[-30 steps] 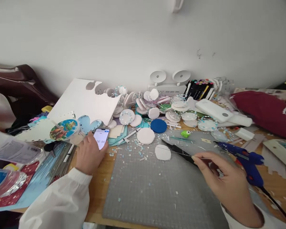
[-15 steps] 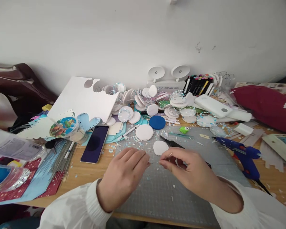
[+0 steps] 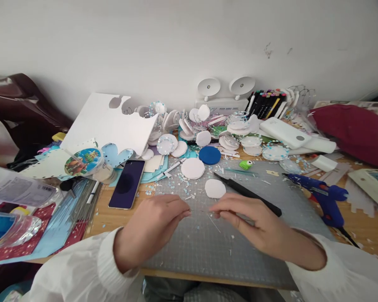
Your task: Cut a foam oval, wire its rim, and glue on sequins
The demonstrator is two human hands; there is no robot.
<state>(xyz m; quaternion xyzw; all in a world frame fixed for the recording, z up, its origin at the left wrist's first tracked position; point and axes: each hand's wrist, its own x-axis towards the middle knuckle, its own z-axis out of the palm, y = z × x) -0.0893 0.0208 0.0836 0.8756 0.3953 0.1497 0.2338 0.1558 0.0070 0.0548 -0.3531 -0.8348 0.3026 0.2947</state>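
Observation:
Both my hands hover over the grey cutting mat, fingertips nearly meeting. My left hand is pinched on one end of a thin wire. My right hand pinches the wire's other end, and a short piece of it slants down below the fingers. Just beyond the fingertips lies a small white foam disc. A black-handled tool rests on the mat behind my right hand. A dark phone lies screen-up to the left of the mat.
A blue glue gun lies right of the mat. A larger white disc, a blue disc and several more discs crowd the back. A white foam board leans at the left. Markers stand by the wall.
My left hand let go of the phone, whose screen went dark, and came to the mat. My right hand moved left to meet it. Both now pinch the wire.

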